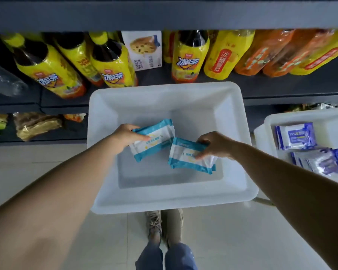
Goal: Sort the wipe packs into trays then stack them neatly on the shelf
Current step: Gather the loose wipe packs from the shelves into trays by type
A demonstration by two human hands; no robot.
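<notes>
Shelf (183,82): dark, behind the trays; it carries yellow tea bottles (113,63), a white cake box (144,49) and orange packs (261,53).
Big tray (164,197): white, in the centre, in front of the shelf; both arms reach down into it.
Second tray (293,115): white, at the right edge, partly cut by the frame; dark blue wipe packs (297,136) lie in it.
Feet (164,225): on the pale floor, under the near rim of the big tray.
Left pack (154,140): teal and white, long axis from near-left to far-right, over the tray floor.
Right pack (189,154): same colours, just beside the left pack, tilted a little.
Left hand (127,136): fingers curled round the left pack's end.
Right hand (215,144): pinches the right pack's far right corner.
</notes>
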